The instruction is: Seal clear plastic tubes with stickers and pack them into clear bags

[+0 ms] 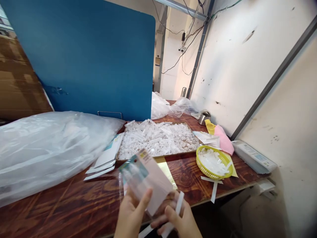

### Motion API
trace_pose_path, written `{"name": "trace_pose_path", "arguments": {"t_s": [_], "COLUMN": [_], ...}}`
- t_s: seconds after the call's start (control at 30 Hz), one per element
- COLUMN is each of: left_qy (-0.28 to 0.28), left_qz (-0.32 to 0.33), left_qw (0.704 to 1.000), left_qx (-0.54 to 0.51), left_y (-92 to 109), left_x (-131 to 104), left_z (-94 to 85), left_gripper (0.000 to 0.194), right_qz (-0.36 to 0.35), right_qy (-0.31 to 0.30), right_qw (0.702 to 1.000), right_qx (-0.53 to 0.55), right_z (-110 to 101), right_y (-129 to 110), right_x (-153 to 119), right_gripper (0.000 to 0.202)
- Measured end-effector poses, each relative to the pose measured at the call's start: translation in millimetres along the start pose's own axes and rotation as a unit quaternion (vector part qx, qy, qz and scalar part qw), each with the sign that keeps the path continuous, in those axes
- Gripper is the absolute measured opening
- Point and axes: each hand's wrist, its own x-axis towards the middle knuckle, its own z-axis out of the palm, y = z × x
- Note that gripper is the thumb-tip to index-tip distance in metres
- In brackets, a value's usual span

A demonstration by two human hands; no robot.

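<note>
My left hand (130, 211) grips a pale pink and teal card (157, 180) in a clear plastic sleeve, thumb on its front face. The card is tilted over the table's front edge and slightly blurred. At its lower right corner, my right hand (182, 219) is closed on a narrow white strip (179, 202) that sticks up past the thumb. More white strip (145, 231) shows below, partly hidden by the hands. Just beyond the card is a shallow tray (183, 153) heaped with small white pieces and clear slim packets.
A yellow basket (201, 168) of white pieces stands on the right, with loose strips (214, 192) before it. Cards (105, 160) are stacked left of the tray, beside a large plastic bag (54, 142). A blue panel (99, 59) rises behind; a scale-like device (255, 157) sits far right.
</note>
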Motion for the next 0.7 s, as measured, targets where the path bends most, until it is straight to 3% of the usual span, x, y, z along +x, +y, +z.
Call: {"name": "trace_pose_path", "arguments": {"t_s": [0.07, 0.13, 0.23, 0.37, 0.47, 0.53, 0.6, 0.7], "left_qy": [-0.134, -0.252, -0.327, -0.333, -0.271, -0.241, -0.225, -0.243], "left_qz": [0.013, 0.039, 0.134, 0.311, 0.414, 0.448, 0.456, 0.436], "left_qw": [0.988, 0.953, 0.891, 0.798, 0.670, 0.574, 0.503, 0.464], "left_qx": [0.071, 0.165, 0.284, 0.393, 0.554, 0.642, 0.698, 0.731], "left_y": [-0.9, 2.4, 10.8, 10.7, -5.6, -19.6, -29.1, -27.0], "left_x": [-3.8, -8.9, -16.0, -15.2, -6.2, 0.8, 7.1, 15.4], "left_z": [-2.7, -10.1, -24.6, -42.3, -62.2, -78.5, -91.5, -95.7], "left_gripper": [0.055, 0.042, 0.029, 0.033, 0.054, 0.060, 0.062, 0.065], "right_qz": [0.001, -0.042, -0.141, -0.225, -0.204, -0.148, -0.101, -0.120], "right_qy": [0.024, 0.101, 0.212, 0.273, 0.265, 0.223, 0.175, 0.105], "right_qw": [0.999, 0.994, 0.966, 0.931, 0.937, 0.958, 0.977, 0.974], "right_qx": [-0.022, -0.003, 0.046, 0.090, 0.100, 0.099, 0.062, -0.161], "right_z": [-4.1, -10.8, -26.0, -47.6, -56.8, -58.0, -53.9, -34.3], "right_y": [-3.6, -18.4, -59.0, -119.7, -145.3, -143.9, -127.2, -88.4], "right_x": [4.0, 13.8, 45.0, 102.2, 127.8, 131.7, 129.9, 130.3], "right_gripper": [0.049, 0.039, 0.040, 0.028, 0.010, 0.014, 0.024, 0.030]}}
